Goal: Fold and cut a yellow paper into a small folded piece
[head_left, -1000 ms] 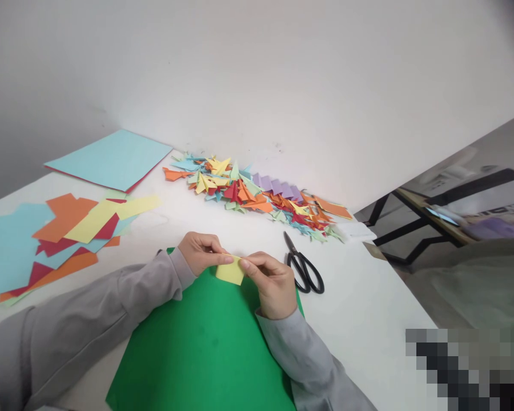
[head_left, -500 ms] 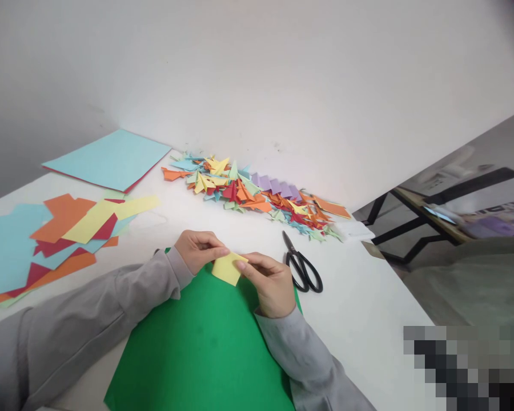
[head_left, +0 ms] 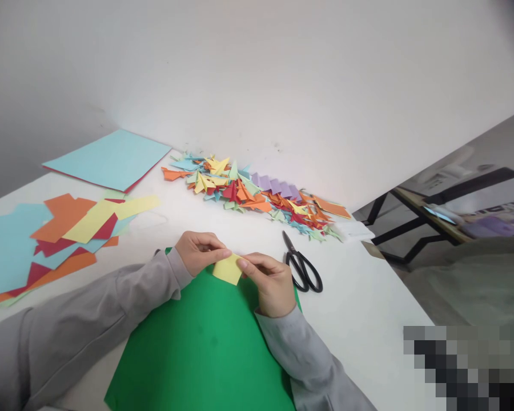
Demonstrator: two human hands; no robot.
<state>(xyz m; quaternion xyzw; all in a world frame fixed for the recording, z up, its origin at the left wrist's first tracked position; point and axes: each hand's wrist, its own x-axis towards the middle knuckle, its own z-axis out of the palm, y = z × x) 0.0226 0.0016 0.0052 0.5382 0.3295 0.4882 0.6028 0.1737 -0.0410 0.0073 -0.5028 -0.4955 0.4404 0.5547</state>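
Observation:
A small piece of yellow paper (head_left: pixel 227 270) is held between my two hands, above the far end of a green sheet (head_left: pixel 205 342). My left hand (head_left: pixel 200 251) pinches its upper left corner between thumb and fingers. On the other side, my right hand (head_left: pixel 272 283) grips the upper right edge, thumb on top and fingers behind. The paper's lower edge hangs free and looks slightly curved. Black-handled scissors (head_left: pixel 300 265) lie just right of my right hand, blades pointing away from me.
Folded paper planes (head_left: pixel 240 191) in several colours form a long heap along the wall. Cut paper pieces (head_left: pixel 68 220) overlap on the left of the white table (head_left: pixel 360 319). Large light-blue sheets (head_left: pixel 111 157) lie at the back left, with small orange sheets (head_left: pixel 333 207) at the back right.
The yellow paper and the fingertips on it have shifted very slightly. Both hands keep their pinch, and everything else stays in place.

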